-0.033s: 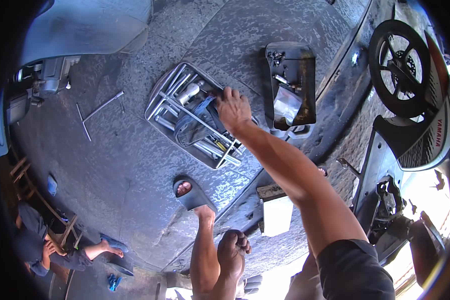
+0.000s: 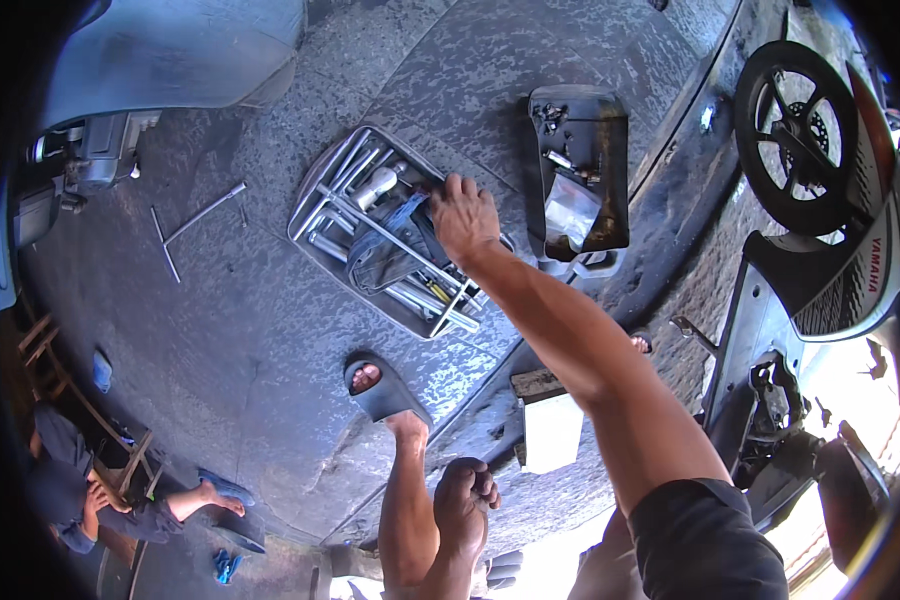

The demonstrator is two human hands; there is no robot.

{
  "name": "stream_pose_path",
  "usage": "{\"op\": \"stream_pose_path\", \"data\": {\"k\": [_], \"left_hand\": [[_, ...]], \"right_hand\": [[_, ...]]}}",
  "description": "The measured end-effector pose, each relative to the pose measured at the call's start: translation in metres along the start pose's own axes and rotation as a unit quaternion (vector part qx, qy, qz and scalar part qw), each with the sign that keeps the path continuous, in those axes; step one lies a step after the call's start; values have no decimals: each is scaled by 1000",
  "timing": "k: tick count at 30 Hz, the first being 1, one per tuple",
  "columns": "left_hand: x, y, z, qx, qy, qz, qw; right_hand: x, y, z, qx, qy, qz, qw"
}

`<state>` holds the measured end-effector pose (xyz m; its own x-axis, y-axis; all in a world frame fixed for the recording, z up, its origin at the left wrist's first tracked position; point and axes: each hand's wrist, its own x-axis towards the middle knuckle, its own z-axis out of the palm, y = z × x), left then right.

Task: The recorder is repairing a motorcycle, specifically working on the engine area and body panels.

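Observation:
A tray of tools (image 2: pixel 325 262) lies on the floor ahead of me, heaped with metal wrenches and long-handled tools (image 2: pixel 375 222). Among them are a dark rubbery-looking bundle (image 2: pixel 370 265) and a crumpled blue strip (image 2: pixel 398 215). My right hand (image 2: pixel 465 222) reaches over the tray's right rim beside the bundle, knuckles up and fingers bent down. Its fingertips are hidden, so what they grip is unclear. Close to my left leg, my left hand (image 2: pixel 462 492) is curled closed, its fingers darkened, with nothing visible in it.
Right of the tray stands a dark bin (image 2: pixel 613 180) with small parts and a plastic bag. A T-handle wrench (image 2: pixel 198 218) lies left. A white box (image 2: pixel 553 435) is near my right arm. A motorcycle wheel (image 2: pixel 795 140) stands at right; another person (image 2: pixel 80 490) sits lower left.

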<state>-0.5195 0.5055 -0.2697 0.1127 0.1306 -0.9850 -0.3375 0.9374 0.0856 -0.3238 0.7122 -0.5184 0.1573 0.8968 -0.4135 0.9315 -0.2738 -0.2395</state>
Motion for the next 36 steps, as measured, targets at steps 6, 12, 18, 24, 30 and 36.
{"op": "stream_pose_path", "data": {"k": [6,12,18,24,30,36], "left_hand": [[0,-2,3,53,-11,29,998],[-1,-4,1,61,6,19,998],[4,-12,4,68,-4,70,995],[5,-16,11,110,3,101,989],[1,-5,14,261,-12,156,953],[-82,-6,23,397,-167,356,829]], "right_hand": [[11,-7,5,-27,13,30,999],[-14,1,-19,35,27,63,997],[-97,32,-38,214,-153,207,942],[-239,38,-40,416,-133,221,872],[-342,1,-112,489,-125,200,840],[-390,-61,-234,528,-146,180,817]]}}
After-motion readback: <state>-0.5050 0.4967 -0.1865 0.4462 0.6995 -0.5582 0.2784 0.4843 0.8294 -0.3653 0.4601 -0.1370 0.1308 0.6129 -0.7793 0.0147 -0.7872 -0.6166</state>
